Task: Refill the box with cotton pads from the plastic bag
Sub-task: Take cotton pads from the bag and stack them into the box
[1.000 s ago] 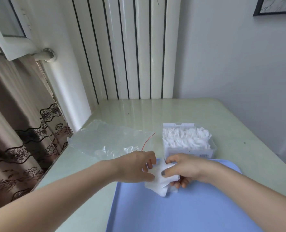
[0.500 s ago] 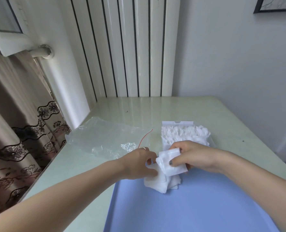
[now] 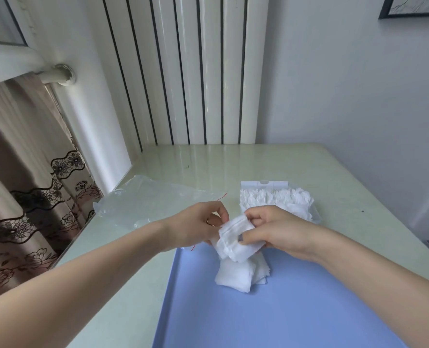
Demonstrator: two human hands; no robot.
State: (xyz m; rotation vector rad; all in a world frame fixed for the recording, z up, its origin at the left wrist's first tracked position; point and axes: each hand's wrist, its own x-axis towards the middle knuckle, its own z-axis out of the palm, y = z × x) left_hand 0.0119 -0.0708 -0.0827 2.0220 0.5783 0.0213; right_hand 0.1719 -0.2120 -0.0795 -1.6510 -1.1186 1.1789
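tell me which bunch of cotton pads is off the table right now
The bunch of pads gripped by the right hand, raised above the loose pile on the blue mat. The third lot sits in the box.

- You sit at a pale green table.
- Behind it you see a white radiator and a grey wall.
- A patterned curtain hangs left.

Full clear box, white pads lifted, flat bag

Pale green table under plastic bag, box, blue mat.
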